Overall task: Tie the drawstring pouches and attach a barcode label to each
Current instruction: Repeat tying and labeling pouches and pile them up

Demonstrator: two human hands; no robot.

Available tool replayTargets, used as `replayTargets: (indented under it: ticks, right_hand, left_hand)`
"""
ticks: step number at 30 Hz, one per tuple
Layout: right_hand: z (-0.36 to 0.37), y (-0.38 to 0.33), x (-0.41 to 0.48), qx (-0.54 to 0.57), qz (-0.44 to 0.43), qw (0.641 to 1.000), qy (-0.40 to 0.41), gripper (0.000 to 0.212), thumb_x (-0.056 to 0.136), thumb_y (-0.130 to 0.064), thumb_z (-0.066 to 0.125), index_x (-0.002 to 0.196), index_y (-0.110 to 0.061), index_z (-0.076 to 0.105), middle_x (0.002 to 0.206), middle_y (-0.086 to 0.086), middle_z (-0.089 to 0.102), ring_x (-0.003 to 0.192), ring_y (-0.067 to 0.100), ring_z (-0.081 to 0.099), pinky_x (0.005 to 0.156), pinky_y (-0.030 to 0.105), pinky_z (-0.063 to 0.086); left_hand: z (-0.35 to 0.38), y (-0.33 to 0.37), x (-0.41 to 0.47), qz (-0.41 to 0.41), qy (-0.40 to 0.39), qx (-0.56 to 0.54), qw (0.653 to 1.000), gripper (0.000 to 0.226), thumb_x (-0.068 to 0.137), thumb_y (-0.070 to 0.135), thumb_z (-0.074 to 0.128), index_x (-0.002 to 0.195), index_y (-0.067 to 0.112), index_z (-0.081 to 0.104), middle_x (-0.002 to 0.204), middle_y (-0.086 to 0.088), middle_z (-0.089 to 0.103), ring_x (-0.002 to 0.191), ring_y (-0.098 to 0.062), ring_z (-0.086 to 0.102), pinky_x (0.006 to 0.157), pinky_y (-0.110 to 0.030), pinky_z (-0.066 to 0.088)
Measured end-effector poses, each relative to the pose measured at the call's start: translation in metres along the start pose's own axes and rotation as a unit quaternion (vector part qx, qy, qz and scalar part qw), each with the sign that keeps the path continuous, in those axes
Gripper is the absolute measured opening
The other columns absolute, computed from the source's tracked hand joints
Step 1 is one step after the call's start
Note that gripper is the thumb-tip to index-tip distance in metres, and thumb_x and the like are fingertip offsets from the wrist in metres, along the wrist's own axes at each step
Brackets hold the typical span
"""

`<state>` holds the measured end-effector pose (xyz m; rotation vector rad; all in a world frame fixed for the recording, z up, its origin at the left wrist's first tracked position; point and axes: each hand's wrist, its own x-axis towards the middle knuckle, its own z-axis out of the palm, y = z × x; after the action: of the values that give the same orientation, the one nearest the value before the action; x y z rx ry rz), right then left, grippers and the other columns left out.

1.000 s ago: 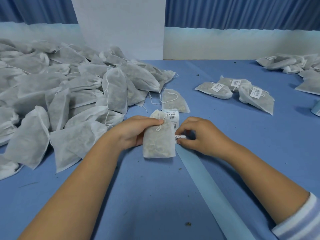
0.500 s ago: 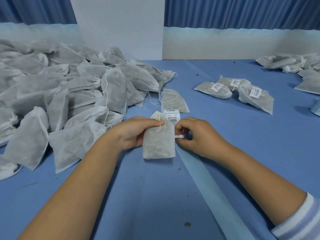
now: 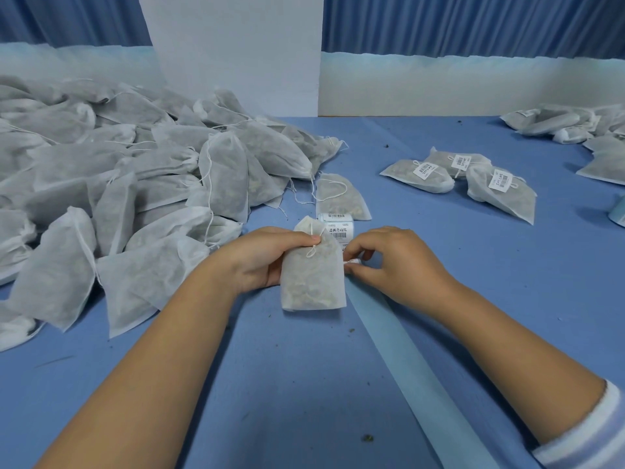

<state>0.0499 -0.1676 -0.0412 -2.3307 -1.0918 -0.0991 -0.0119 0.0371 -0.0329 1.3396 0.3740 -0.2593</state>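
We see left grip (image 3: pixel 267 262) stays curled round the knotted pouch (image 3: pixel 311 282), centre of worktop (image 3: pixel 270 384), unmoved. The barcode label (image 3: pixel 351 262), just beside the pouch's right edge, is pinched by right grip (image 3: pixel 399 265), which has edged slightly toward the pouch. Tying looks done; sticking likely next.

Blue pleated curtain (image 3: pixel 473 22) along back w/ white pillar (image 3: pixel 233 52) in front; pale wall strip (image 3: pixel 439 86) below; blue table (image 3: pixel 304 384), even light.
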Motion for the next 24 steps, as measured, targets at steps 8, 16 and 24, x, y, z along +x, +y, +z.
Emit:
replayTargets:
  ticks: [8,16,24]
  right_hand:
    - [0.0021,0.0009,0.0017,-0.015,-0.001,0.999,-0.028,0.009,0.084,-0.019,0.069,0.086,-0.025,0.063,0.090,-0.012,0.063,0.090,0.010,0.054,0.083,0.036,0.048]
    - [-0.0008,0.0074,0.0027,-0.021,0.036,0.999,-0.016,0.014,0.087,-0.026,0.068,0.100,-0.021,0.072,0.091,-0.004,0.062,0.081,0.010,0.055,0.078,0.026,0.045]
    - [-0.0058,0.0065,0.0012,-0.002,0.088,0.996,-0.006,0.008,0.084,-0.027,0.069,0.089,-0.027,0.075,0.083,-0.006,0.071,0.080,0.008,0.063,0.076,0.025,0.049]
  left_hand:
    - [0.0021,-0.0002,-0.0004,0.003,0.005,0.008,1.000,0.010,0.091,0.013,0.066,0.097,0.006,0.071,0.082,-0.004,0.076,0.071,-0.012,0.073,0.056,-0.023,0.057]
    - [0.0039,-0.0005,0.0000,0.004,0.006,-0.001,1.000,0.012,0.091,0.013,0.066,0.099,0.006,0.071,0.082,-0.004,0.076,0.071,-0.011,0.073,0.055,-0.022,0.056]
    - [0.0029,-0.0004,0.0004,0.007,0.009,0.002,1.000,0.008,0.090,0.013,0.067,0.094,0.007,0.072,0.080,-0.003,0.076,0.070,-0.011,0.073,0.054,-0.022,0.056]
